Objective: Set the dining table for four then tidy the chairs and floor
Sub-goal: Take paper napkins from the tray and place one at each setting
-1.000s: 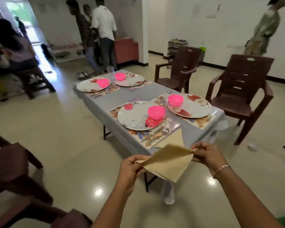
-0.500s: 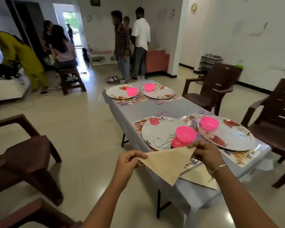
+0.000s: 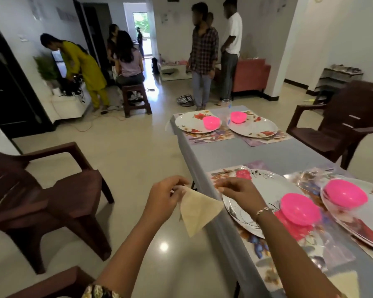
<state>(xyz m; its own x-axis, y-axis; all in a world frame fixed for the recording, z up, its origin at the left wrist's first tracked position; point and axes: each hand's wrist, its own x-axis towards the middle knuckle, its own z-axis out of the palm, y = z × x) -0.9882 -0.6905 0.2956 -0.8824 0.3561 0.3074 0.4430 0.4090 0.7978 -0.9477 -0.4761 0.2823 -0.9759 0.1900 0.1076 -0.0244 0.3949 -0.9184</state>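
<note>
I hold a beige folded napkin off the table's left edge; it hangs as a triangle. My left hand pinches its top corner. My right hand hovers over the near white plate with bent fingers, a little above the napkin's right corner and apart from it. The grey-clothed table carries four flowered plates on placemats, each with a pink bowl. A second beige napkin lies on the table at the bottom right.
A brown plastic chair stands left of me, another beyond the table on the right, a third at the bottom left. A clear glass stands at the far end. Several people stand at the back.
I have come round to the table's left side. My right hand has let go of the napkin's right corner, and the napkin now hangs from my left hand alone.
</note>
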